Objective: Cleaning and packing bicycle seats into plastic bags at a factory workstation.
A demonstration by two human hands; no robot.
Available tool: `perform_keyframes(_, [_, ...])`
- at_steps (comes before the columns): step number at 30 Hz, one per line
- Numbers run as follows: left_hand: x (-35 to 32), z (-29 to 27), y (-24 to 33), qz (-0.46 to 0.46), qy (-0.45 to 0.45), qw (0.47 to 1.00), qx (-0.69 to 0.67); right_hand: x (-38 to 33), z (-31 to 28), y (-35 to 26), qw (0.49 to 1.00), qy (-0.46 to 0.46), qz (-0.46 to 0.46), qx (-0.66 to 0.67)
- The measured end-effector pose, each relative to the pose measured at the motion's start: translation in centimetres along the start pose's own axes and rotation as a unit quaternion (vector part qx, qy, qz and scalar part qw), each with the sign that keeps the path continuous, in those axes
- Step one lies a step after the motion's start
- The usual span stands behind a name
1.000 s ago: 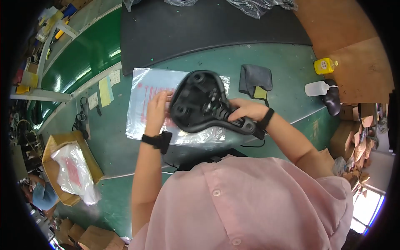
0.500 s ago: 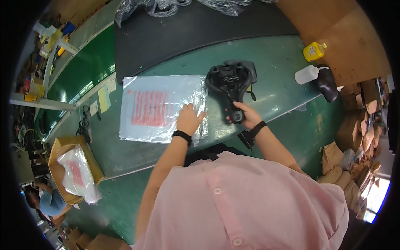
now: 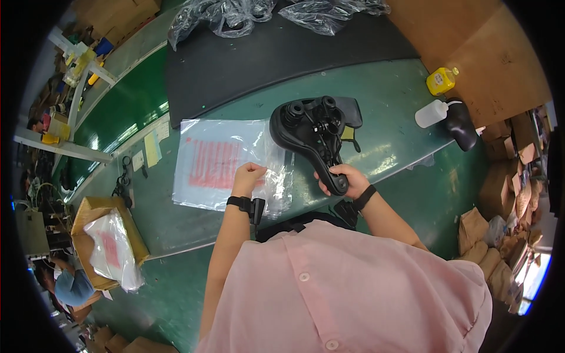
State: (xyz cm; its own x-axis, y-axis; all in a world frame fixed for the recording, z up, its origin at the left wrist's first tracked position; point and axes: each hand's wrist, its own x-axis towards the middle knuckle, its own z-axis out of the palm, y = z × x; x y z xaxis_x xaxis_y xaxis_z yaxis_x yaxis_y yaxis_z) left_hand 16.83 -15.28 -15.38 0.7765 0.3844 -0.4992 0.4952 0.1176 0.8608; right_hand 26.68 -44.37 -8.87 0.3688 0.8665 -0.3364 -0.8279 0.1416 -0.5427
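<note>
A black bicycle saddle (image 3: 311, 132) lies upside down on the green table (image 3: 388, 100), its rails facing up. My right hand (image 3: 347, 179) is closed around the saddle's narrow nose near the table's front edge. My left hand (image 3: 248, 177) pinches the near edge of a clear plastic bag (image 3: 226, 162) with red print that lies flat to the left of the saddle. Both wrists wear black bands.
A black mat (image 3: 265, 59) with crumpled clear bags (image 3: 223, 15) covers the far table. A yellow bottle (image 3: 441, 80), a white squeeze bottle (image 3: 431, 113) and another black saddle (image 3: 460, 129) stand at the right. A cardboard box (image 3: 106, 241) with bags sits lower left.
The saddle moved from over the bag to the right side of the table, now held only by my right hand. My left hand let go of it and took the bag's edge.
</note>
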Motion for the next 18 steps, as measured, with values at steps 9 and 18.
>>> perform_keyframes(9, [-2.0,-3.2,1.8,-0.020,-0.020,0.989,-0.143,5.5,6.3,-1.2,0.998,-0.002,-0.033,-0.055])
perform_keyframes(18, [-2.4,-4.2,1.6,0.004,0.013,0.999,-0.041,15.9,6.5,4.1,0.993,0.023,0.040,-0.112])
